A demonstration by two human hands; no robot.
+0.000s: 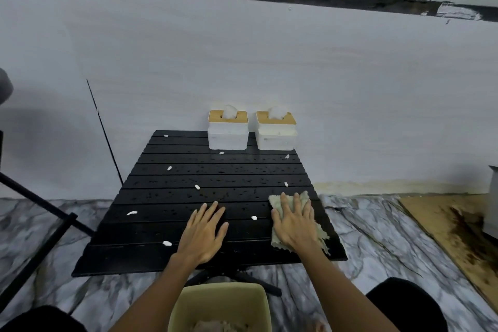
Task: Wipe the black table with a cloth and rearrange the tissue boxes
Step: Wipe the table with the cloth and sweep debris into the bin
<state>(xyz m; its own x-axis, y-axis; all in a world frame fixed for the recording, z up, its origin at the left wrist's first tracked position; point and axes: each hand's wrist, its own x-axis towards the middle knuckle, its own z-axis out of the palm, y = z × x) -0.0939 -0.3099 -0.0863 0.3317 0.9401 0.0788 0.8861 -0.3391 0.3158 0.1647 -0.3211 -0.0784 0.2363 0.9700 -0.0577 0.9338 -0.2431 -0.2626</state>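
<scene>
- The right hand [293,221] lies flat, fingers spread, pressing a pale green cloth [297,219] onto the black table [167,224] close to its right edge, toward the near right corner.
- The left hand [202,234] rests open and empty, palm down, near the middle of the near edge.
- 2 tissue boxes [228,130] [276,131] stand side by side, apart, at the far edge.
- White scraps [167,243] dot the wet slats between; the left half lies open.

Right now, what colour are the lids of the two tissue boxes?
Light wood-brown, on white bodies: left tissue box, right tissue box. The head view shows it.
</scene>
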